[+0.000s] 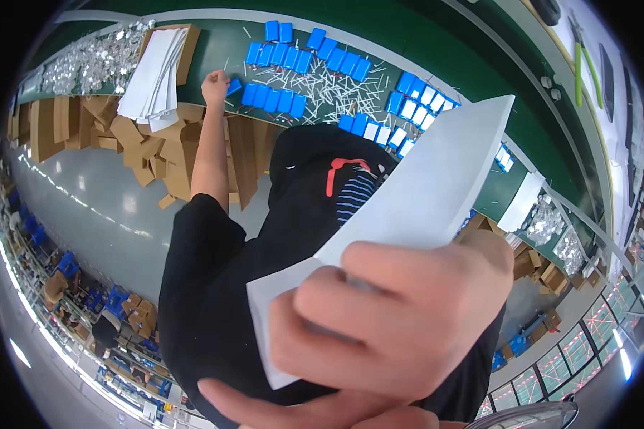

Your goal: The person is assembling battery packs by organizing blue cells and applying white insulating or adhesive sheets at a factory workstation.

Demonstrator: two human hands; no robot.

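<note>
White sheet [415, 193] partly hidden by hand [401, 322].

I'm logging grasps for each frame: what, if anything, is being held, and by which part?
A hand close to the camera grips a white sheet at its lower end. Which hand cannot be told.

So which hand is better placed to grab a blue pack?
Left: the left hand touches a blue pack on the green table; the right hand is far off, gripping a white sheet.

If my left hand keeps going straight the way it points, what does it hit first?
Probably nothing: the left hand, beside a blue pack, points across bare green table between the white sheets and the packs. Depth is unclear.
</note>
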